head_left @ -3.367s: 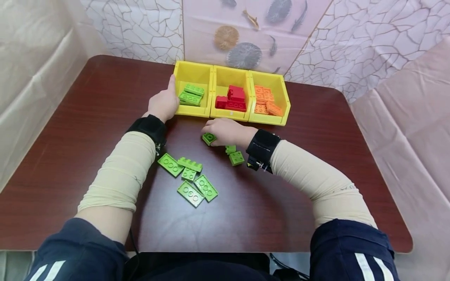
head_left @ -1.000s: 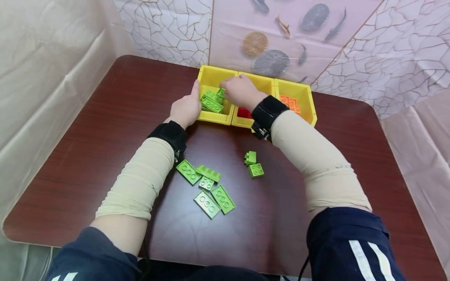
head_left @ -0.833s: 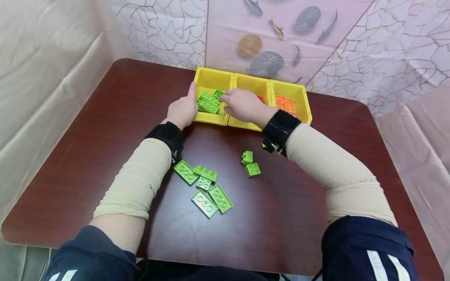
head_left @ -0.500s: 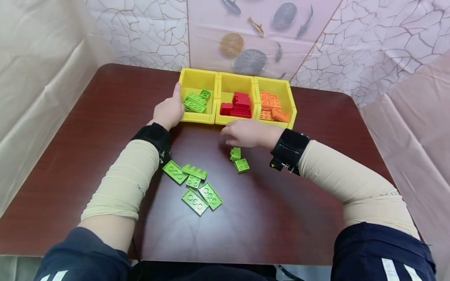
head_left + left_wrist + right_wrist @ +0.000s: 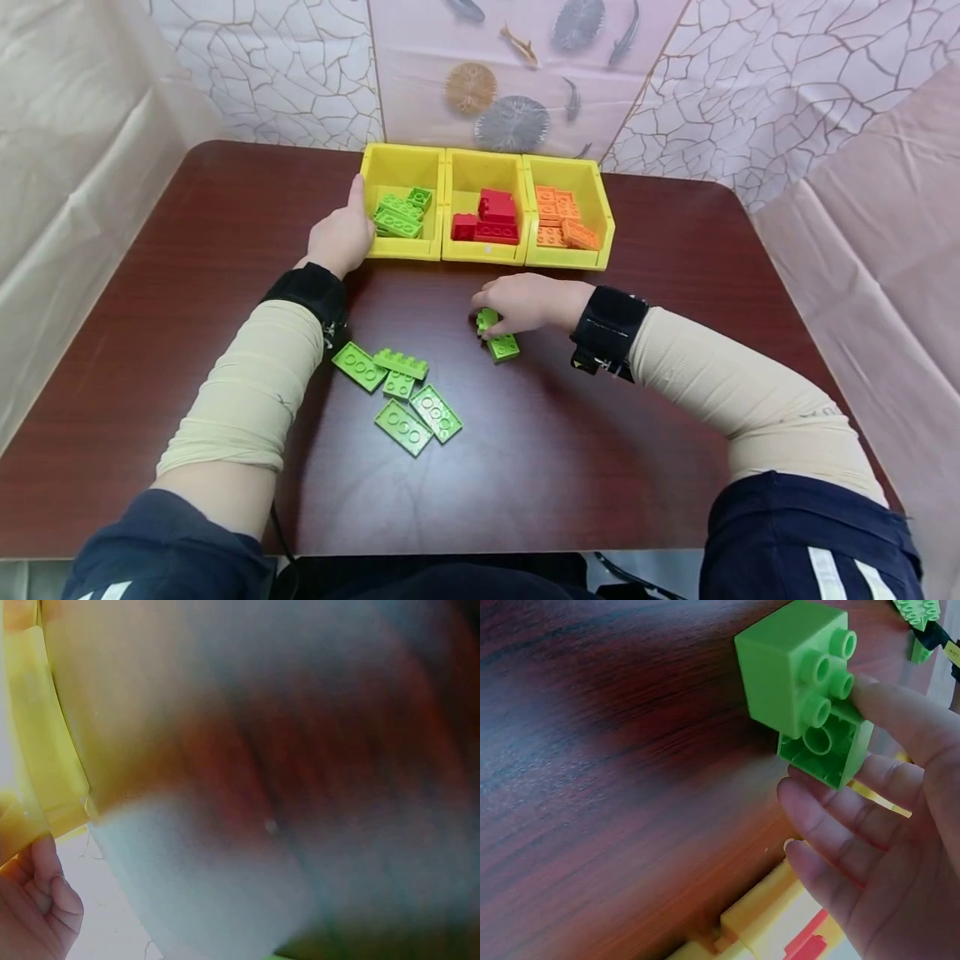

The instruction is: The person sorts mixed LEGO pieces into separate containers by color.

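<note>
My left hand (image 5: 341,240) rests against the left end of a yellow three-part bin (image 5: 487,252), one straight finger along its wall; in the left wrist view that fingertip (image 5: 43,851) touches the yellow edge. In front of the bin, my right hand (image 5: 525,302) pinches a small green toy brick (image 5: 487,320) between thumb and fingers. In the right wrist view this brick (image 5: 821,754) lies on its side, hollow underside showing, against a second green brick (image 5: 776,671) with its studs facing the hand. The bin's left compartment has green bricks (image 5: 399,218).
Red bricks (image 5: 491,218) lie in the middle compartment, orange bricks (image 5: 562,217) in the right one. Several more green bricks, including a long flat one (image 5: 403,427), lie on the dark wood table (image 5: 570,467) right of the left forearm. A patterned cloth (image 5: 420,50) hangs behind.
The right hand released a green brick in the left compartment, came back toward me and closed on one of the two small bricks. The left hand stayed at the bin. The head view shifted.
</note>
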Demonstrator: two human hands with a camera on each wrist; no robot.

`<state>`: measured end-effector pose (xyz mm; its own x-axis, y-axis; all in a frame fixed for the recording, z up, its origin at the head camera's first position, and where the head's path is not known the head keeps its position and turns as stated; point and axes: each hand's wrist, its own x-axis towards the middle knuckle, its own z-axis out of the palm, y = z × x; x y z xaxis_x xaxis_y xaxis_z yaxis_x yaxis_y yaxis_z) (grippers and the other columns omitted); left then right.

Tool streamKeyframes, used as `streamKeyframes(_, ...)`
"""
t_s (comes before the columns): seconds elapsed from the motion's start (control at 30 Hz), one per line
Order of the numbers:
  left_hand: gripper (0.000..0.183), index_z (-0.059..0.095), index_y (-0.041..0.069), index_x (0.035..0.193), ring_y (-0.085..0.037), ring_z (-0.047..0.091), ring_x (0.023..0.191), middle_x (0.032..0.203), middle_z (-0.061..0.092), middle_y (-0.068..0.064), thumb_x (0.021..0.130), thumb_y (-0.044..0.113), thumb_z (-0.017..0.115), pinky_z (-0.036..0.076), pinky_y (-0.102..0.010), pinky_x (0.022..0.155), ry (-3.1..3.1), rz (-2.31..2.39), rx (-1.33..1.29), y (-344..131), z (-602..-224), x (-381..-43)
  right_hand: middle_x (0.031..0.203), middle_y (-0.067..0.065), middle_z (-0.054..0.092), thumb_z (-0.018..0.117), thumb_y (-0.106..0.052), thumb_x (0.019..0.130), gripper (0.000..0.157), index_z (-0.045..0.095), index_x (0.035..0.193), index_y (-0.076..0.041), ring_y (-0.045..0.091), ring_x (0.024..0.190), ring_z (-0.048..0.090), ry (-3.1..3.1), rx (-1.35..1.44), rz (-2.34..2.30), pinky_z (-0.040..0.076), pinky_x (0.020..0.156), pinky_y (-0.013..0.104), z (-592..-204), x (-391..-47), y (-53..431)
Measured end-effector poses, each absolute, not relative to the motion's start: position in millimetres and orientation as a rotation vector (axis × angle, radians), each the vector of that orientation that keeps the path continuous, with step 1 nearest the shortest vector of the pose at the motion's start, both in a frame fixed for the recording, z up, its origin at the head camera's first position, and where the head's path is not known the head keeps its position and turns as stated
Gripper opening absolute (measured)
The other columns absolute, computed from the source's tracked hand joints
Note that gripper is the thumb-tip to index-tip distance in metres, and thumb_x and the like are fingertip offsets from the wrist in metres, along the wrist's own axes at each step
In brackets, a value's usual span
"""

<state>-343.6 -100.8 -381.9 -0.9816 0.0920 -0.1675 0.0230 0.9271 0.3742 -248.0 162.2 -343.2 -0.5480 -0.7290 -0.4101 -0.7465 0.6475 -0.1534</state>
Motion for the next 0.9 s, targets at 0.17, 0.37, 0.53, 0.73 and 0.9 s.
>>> streamKeyframes(0.17, 0.07, -0.019, 0.019, 0.147, -0.035, 0.053, 0.09, 0.113, 0.055, -0.024, 0.096, 0.019, 0.03, 0.042, -0.048, 0.082, 2.908, 0.562, 0.079, -102, -382, -344, 0.105, 0.007, 0.061, 0.063, -0.031, 0.088, 0.039, 0.059, 0.118, -0.005, 0.018, 0.094, 0.056, 2.477, -1.213, -0.001, 0.045, 0.084, 0.035, -335, -254, 156)
streamKeyframes(0.37, 0.071, -0.019, 0.019, 0.147, -0.034, 0.053, 0.088, 0.108, 0.056, -0.023, 0.096, 0.019, 0.031, 0.042, -0.048, 0.08, 2.917, 0.556, 0.088, -102, -384, -344, 0.104, 0.007, 0.059, 0.062, -0.031, 0.088, 0.04, 0.059, 0.118, -0.005, 0.02, 0.092, 0.055, 2.609, -1.228, -0.085, 0.044, 0.082, 0.037, -311, -271, 141)
streamKeyframes(0.53, 0.07, -0.018, 0.019, 0.147, -0.033, 0.053, 0.087, 0.11, 0.056, -0.022, 0.097, 0.02, 0.031, 0.043, -0.047, 0.08, 2.92, 0.557, 0.082, -104, -383, -344, 0.109, 0.008, 0.058, 0.06, -0.033, 0.09, 0.039, 0.059, 0.119, -0.007, 0.021, 0.097, 0.055, 2.76, -1.162, -0.107, 0.044, 0.083, 0.038, -295, -298, 120)
streamKeyframes(0.73, 0.071, -0.016, 0.018, 0.148, -0.033, 0.055, 0.085, 0.107, 0.058, -0.022, 0.097, 0.02, 0.033, 0.043, -0.047, 0.078, 2.927, 0.549, 0.081, -104, -383, -343, 0.114, 0.01, 0.056, 0.061, -0.027, 0.09, 0.039, 0.054, 0.12, -0.004, 0.022, 0.102, 0.053, 2.898, -1.007, -0.204, 0.042, 0.089, 0.036, -294, -333, 94)
streamKeyframes(0.9, 0.071, -0.016, 0.019, 0.148, -0.032, 0.056, 0.083, 0.103, 0.059, -0.02, 0.097, 0.021, 0.033, 0.044, -0.046, 0.076, 2.93, 0.548, 0.089, -101, -383, -344, 0.116, 0.014, 0.051, 0.062, -0.02, 0.089, 0.039, 0.052, 0.121, -0.001, 0.025, 0.1, 0.054, 2.997, -0.898, -0.239, 0.044, 0.085, 0.035, -306, -357, 82)
